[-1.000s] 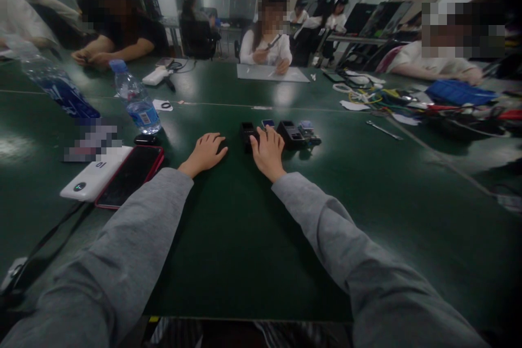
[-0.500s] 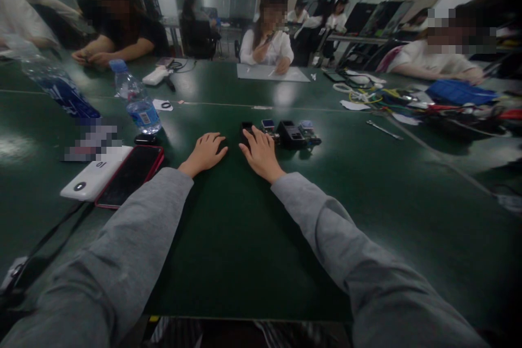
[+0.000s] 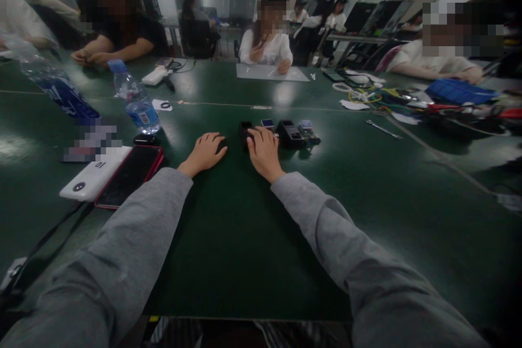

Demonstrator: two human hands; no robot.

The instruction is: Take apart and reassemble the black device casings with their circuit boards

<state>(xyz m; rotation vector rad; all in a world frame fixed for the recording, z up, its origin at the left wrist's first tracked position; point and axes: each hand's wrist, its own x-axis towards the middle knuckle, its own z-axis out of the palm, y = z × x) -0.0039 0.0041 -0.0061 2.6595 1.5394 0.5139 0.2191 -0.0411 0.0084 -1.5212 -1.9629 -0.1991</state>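
My left hand (image 3: pixel 205 153) lies on the green table (image 3: pixel 244 239), fingers spread and nothing in them. My right hand (image 3: pixel 264 151) is beside a small black case (image 3: pixel 245 128) and partly covers a small module with a screen (image 3: pixel 267 124); its fingers are stretched out, and whether they touch either is hard to tell. Just right of that hand sits a second black case (image 3: pixel 290 134) with a window in its face. Beyond it lies another small circuit module (image 3: pixel 309 131) with a screen on top.
Left of my left hand are a black phone with a red edge (image 3: pixel 130 176), a white power bank (image 3: pixel 92 179) and a water bottle (image 3: pixel 141 103). A wrench (image 3: pixel 383 129) and a pile of cables (image 3: pixel 367 95) lie to the right. Co-workers sit across the table.
My right hand has shifted slightly right, its fingers moving off the left black case, which now shows more. My left hand stays in place.
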